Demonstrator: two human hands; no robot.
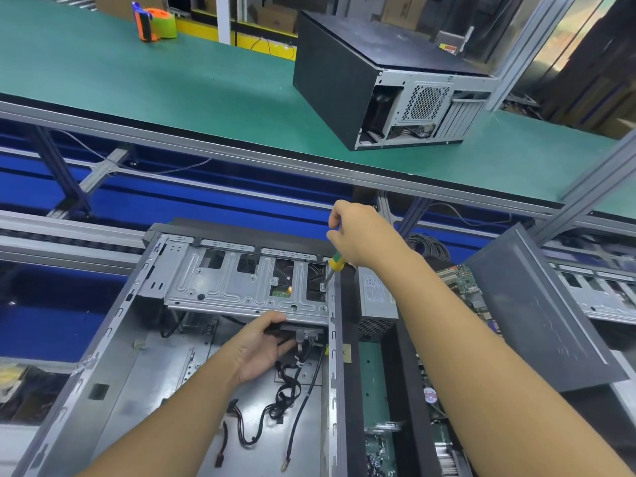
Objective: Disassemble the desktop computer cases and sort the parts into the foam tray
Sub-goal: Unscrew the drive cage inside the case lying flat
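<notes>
Both hands on the open case [86, 373]: right hand [361, 235] grips the screwdriver [335, 262], tip on a screw [323, 287] at the cage [223, 290] corner. Left hand [256, 352] pinches the cage's near edge, thumb on top.

My right hand [361, 235] swallows the top of the screwdriver [335, 265]; its tip, at the far right corner of the drive cage [241, 284], is too small to judge. My left hand [261, 349] grips the cage's near edge, fingertips hidden beneath. The open case [113, 356] runs off the near edge, and the power supply [375, 297] label at right is unreadable.
</notes>
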